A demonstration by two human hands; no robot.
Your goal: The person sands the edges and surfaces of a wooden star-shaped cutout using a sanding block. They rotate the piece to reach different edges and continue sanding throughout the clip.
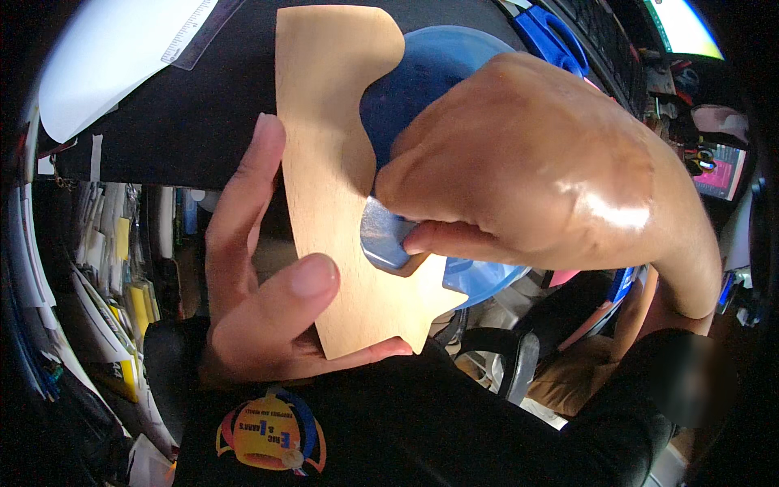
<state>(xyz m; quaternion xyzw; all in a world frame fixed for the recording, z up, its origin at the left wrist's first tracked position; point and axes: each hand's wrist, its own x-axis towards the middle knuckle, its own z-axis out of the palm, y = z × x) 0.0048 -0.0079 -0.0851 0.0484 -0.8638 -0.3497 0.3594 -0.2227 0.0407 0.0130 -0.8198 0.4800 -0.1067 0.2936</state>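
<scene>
The left hand (260, 284) is gripping a flat, light wooden cutout (333, 178) from its left edge, with the thumb pressing on the front face low down, the fingers lying along the left edge and one fingertip curling under the bottom edge, so the hand is clamped on the wood. The cutout is standing roughly upright in the middle of the view, close to the camera, with a curved notch in its right side and a pointed shape near its bottom right. The right hand (535, 162) is coming in from the right and is closed on a small grey-blue block (385, 235), the thumb lying along the block's lower edge and the curled fingers covering its top; the block is pressing against the face of the wood just below the notch. Behind the cutout and the right hand a round blue lid (430, 73) is showing through the notch, and part of it is showing again below the right hand. A dark surface (178, 122) is lying behind everything, carrying a white sheet (105, 65) and a clear ruler (191, 32) at the upper left, and a blue handle (552, 36) at the upper right. Shelves with stacked papers (122, 268) are showing at the left under the surface's edge, and a lit screen (718, 170) is glowing at the far right. The person's dark shirt with a round coloured emblem (268, 434) is filling the bottom of the view.
</scene>
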